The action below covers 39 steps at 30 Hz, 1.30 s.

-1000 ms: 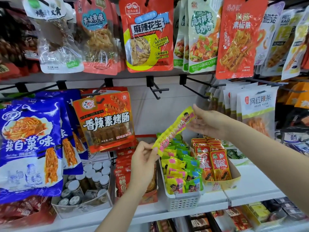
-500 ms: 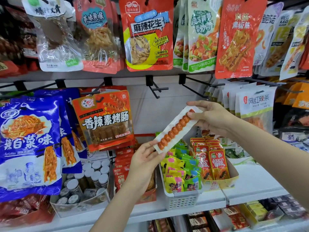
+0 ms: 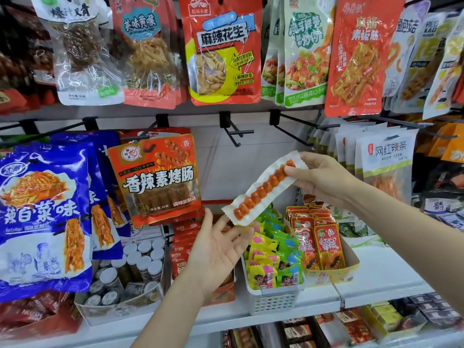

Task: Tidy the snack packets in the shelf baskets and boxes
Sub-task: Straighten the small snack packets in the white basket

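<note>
My right hand (image 3: pixel 324 180) pinches the upper end of a long white snack packet with an orange-red row inside (image 3: pixel 263 190). My left hand (image 3: pixel 221 249) lies open, palm up, fingertips touching its lower end above the white slotted plastic basket (image 3: pixel 273 301).

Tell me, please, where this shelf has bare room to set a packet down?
Bare shelf lies right of the cardboard box, below the hanging white packets. Leftward it is crowded: white basket, red packets, jar box stand side by side.

A long white snack packet (image 3: pixel 266 189) showing a row of orange-red pieces tilts from seven o'clock to one o'clock above the white basket (image 3: pixel 272 298).
</note>
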Each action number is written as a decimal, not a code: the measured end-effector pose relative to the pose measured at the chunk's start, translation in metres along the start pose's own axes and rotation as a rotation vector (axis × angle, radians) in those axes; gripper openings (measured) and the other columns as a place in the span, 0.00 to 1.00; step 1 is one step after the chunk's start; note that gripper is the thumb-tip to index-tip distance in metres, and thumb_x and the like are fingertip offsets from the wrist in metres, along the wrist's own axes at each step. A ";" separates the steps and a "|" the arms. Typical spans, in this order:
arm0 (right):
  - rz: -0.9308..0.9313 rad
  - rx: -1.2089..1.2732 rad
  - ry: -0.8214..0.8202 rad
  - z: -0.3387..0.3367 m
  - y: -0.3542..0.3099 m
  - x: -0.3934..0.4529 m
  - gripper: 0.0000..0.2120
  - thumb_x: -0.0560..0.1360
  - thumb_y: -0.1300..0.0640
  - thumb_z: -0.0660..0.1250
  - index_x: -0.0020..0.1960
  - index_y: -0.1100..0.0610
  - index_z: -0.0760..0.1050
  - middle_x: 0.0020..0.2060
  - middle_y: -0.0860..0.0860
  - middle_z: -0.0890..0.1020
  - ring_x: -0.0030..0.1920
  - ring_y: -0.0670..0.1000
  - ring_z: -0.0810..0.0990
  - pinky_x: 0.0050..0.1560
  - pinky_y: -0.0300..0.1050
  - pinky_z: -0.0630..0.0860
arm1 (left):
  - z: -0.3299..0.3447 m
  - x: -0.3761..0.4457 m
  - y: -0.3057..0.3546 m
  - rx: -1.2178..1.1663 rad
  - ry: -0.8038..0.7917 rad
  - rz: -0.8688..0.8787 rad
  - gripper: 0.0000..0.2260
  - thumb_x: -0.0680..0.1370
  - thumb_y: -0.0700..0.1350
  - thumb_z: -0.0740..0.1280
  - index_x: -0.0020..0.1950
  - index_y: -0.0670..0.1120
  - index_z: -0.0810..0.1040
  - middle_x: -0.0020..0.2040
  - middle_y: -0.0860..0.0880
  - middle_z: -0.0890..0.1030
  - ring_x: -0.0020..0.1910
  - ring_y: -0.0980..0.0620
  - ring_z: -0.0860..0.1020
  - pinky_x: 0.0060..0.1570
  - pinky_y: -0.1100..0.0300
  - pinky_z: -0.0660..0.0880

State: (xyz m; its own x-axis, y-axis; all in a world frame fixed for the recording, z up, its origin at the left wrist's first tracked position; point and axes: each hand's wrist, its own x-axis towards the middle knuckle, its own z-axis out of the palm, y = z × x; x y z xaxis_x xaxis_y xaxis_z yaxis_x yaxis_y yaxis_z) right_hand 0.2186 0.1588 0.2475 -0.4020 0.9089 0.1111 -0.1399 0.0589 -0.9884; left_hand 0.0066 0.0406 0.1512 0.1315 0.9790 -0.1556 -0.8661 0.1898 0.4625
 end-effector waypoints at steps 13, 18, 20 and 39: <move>0.206 -0.009 -0.298 -0.024 -0.003 -0.004 0.20 0.79 0.65 0.62 0.70 0.54 0.71 0.59 0.62 0.81 0.61 0.60 0.80 0.58 0.51 0.79 | -0.021 0.017 -0.006 0.681 0.199 0.461 0.11 0.73 0.35 0.72 0.54 0.44 0.82 0.50 0.47 0.86 0.50 0.51 0.84 0.46 0.62 0.79; 0.022 -0.679 -0.105 -0.013 -0.001 0.002 0.08 0.76 0.54 0.69 0.52 0.54 0.83 0.44 0.51 0.87 0.47 0.49 0.86 0.51 0.43 0.82 | -0.022 0.037 0.001 0.888 0.252 0.622 0.12 0.72 0.36 0.75 0.53 0.44 0.81 0.47 0.49 0.85 0.47 0.55 0.83 0.46 0.66 0.78; -0.077 -0.666 0.062 -0.014 -0.003 0.005 0.06 0.76 0.54 0.69 0.49 0.55 0.84 0.41 0.52 0.87 0.42 0.47 0.86 0.44 0.38 0.82 | -0.026 0.049 0.007 0.959 0.334 0.651 0.10 0.74 0.37 0.74 0.54 0.44 0.79 0.48 0.48 0.84 0.47 0.54 0.82 0.47 0.64 0.78; -0.293 -1.037 0.310 -0.038 0.038 0.035 0.10 0.76 0.48 0.69 0.46 0.54 0.84 0.34 0.56 0.85 0.38 0.56 0.85 0.42 0.57 0.81 | -0.053 0.123 0.001 2.106 -0.040 0.448 0.27 0.79 0.62 0.61 0.71 0.45 0.71 0.69 0.48 0.70 0.69 0.49 0.68 0.69 0.55 0.65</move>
State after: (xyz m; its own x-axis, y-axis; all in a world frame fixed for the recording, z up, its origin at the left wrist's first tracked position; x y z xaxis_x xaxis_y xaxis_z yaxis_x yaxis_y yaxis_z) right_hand 0.2336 0.2088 0.2101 -0.2143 0.8585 0.4658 0.6872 0.4714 -0.5527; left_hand -0.0037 0.1570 0.0865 0.1557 0.9650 0.2111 0.8405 -0.2417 0.4850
